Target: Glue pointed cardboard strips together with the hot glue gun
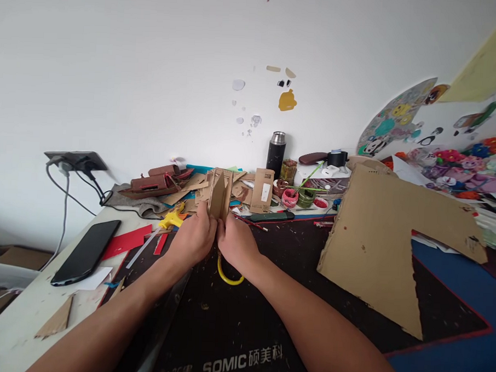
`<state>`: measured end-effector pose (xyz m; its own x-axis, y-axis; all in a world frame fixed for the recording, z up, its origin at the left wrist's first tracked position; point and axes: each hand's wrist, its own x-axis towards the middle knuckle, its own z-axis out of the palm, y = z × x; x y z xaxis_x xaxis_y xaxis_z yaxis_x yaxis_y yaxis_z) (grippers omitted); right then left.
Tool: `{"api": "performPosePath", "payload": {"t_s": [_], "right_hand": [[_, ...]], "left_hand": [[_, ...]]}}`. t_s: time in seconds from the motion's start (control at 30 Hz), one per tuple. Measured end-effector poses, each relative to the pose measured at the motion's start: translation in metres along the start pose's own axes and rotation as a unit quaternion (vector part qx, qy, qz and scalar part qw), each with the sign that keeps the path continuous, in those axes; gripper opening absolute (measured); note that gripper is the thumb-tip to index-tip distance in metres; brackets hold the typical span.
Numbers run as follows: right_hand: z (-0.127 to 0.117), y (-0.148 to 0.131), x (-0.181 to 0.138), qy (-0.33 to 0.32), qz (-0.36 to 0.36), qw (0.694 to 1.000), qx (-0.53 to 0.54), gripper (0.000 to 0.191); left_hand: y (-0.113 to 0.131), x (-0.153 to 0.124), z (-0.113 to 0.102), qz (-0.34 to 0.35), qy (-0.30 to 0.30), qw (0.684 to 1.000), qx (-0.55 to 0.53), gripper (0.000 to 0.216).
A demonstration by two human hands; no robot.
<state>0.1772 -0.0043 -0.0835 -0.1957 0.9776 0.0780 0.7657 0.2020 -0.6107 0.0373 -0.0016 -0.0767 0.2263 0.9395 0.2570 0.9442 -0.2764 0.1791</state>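
Both your hands, left hand (193, 237) and right hand (236, 241), grip a folded cardboard piece (219, 198) upright near the table's (29, 308) far edge, beside a large cardboard sheet (377, 235).

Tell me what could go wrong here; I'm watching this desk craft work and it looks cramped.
1. The small cardboard piece is pinched upright between the left hand and right hand; a hard squeeze may crease it.
2. A yellow-handled tool hangs under the hands and might slip onto the black mat.
3. The phone lies near the desk edge, where an elbow could knock it.
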Motion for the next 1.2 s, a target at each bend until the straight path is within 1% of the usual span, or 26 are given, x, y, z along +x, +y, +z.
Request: {"api": "performPosePath", "payload": {"t_s": [0.1, 0.23, 0.33, 0.4, 0.43, 0.5, 0.57, 0.6, 0.67, 0.7, 0.73, 0.77, 0.83, 0.9, 0.97, 1.03, 1.1, 1.2], "right_hand": [[-0.002, -0.003, -0.002, -0.011, 0.006, 1.0, -0.002, 0.027], [-0.004, -0.005, -0.004, -0.021, 0.014, 1.0, 0.004, 0.026], [-0.003, -0.003, -0.002, -0.015, 0.016, 0.999, 0.025, 0.022], [-0.003, 0.0, -0.001, -0.003, 0.008, 0.998, 0.061, 0.018], [-0.003, 0.001, -0.001, 0.003, -0.005, 0.996, 0.094, 0.017], [-0.004, 0.004, 0.0, 0.015, -0.049, 0.98, 0.194, 0.019], [-0.006, 0.007, 0.001, 0.007, -0.091, 0.945, 0.314, 0.028], [-0.007, 0.008, 0.002, -0.012, -0.095, 0.923, 0.373, 0.037], [-0.01, 0.009, 0.003, -0.06, -0.071, 0.876, 0.474, 0.057], [-0.012, 0.009, 0.004, -0.078, -0.053, 0.854, 0.512, 0.064], [-0.014, 0.009, 0.005, -0.088, -0.038, 0.835, 0.542, 0.069], [-0.015, 0.009, 0.006, -0.088, -0.031, 0.822, 0.562, 0.07], [-0.017, 0.01, 0.007, -0.069, -0.033, 0.809, 0.583, 0.067], [-0.017, 0.01, 0.008, -0.056, -0.034, 0.807, 0.587, 0.062], [-0.016, 0.01, 0.009, -0.052, -0.025, 0.804, 0.592, 0.06], [-0.014, 0.01, 0.009, -0.056, -0.019, 0.794, 0.605, 0.059], [-0.013, 0.011, 0.01, -0.059, -0.025, 0.781, 0.621, 0.057], [-0.011, 0.012, 0.01, -0.056, -0.034, 0.773, 0.631, 0.056]], "left_hand": [[0.0, -0.001, 0.004, 0.02, 0.002, 0.999, 0.032, 0.022], [0.004, -0.001, 0.004, 0.005, 0.002, 0.999, 0.049, 0.021], [0.003, 0.002, -0.001, -0.039, 0.011, 0.999, -0.023, 0.022], [-0.001, 0.006, -0.007, -0.064, 0.027, 0.991, -0.117, 0.024], [-0.005, 0.008, -0.011, -0.071, 0.036, 0.981, -0.174, 0.025], [-0.012, 0.012, -0.02, -0.088, 0.04, 0.949, -0.301, 0.028], [-0.017, 0.015, -0.03, -0.133, 0.016, 0.895, -0.425, 0.032], [-0.018, 0.015, -0.035, -0.163, -0.002, 0.863, -0.479, 0.034], [-0.018, 0.013, -0.044, -0.217, -0.04, 0.793, -0.568, 0.04], [-0.016, 0.012, -0.048, -0.233, -0.052, 0.765, -0.599, 0.043], [-0.014, 0.011, -0.051, -0.24, -0.059, 0.744, -0.62, 0.046], [-0.011, 0.01, -0.053, -0.239, -0.063, 0.733, -0.634, 0.048], [-0.007, 0.008, -0.055, -0.231, -0.07, 0.727, -0.643, 0.051], [-0.004, 0.006, -0.054, -0.224, -0.077, 0.727, -0.645, 0.053], [-0.004, 0.006, -0.052, -0.222, -0.081, 0.725, -0.647, 0.056], [-0.006, 0.005, -0.049, -0.222, -0.081, 0.728, -0.644, 0.058], [-0.009, 0.004, -0.045, -0.212, -0.075, 0.749, -0.623, 0.058], [-0.01, 0.002, -0.04, -0.177, -0.06, 0.799, -0.571, 0.055]]}}
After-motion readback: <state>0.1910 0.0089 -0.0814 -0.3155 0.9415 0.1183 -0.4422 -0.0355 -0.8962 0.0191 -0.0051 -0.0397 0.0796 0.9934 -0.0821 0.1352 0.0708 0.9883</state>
